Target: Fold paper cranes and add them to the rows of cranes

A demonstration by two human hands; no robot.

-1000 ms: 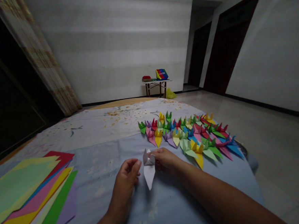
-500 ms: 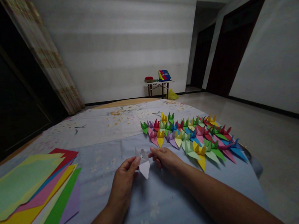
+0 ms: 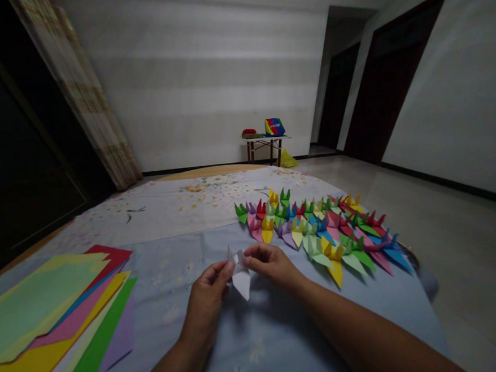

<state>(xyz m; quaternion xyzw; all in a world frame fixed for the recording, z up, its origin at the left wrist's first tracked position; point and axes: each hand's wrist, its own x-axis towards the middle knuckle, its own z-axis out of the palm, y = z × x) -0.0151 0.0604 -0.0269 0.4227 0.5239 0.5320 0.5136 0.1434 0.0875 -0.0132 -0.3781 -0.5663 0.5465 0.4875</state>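
A white paper crane (image 3: 241, 279) is held above the blue floral cloth, its pointed wing hanging toward me and its upper points standing up. My left hand (image 3: 214, 284) pinches its left side between thumb and fingers. On the other side, my right hand (image 3: 270, 262) is closed with thumb and index finger on the crane's upper right part. Just beyond my right hand, several folded cranes in many colours stand in rows, a yellow one (image 3: 333, 261) among the nearest.
Sheets of coloured paper (image 3: 48, 302) lie fanned in a stack at the left. The tablecloth (image 3: 166, 350) covers a round table. Far back by the wall, a small table (image 3: 265, 139) bears a multicoloured box (image 3: 274, 127), with a yellow bag (image 3: 288, 159) on the floor.
My right hand has moved left onto the white crane and its fingers have closed on the upper right part. My left hand keeps its pinch. The view has shifted slightly.
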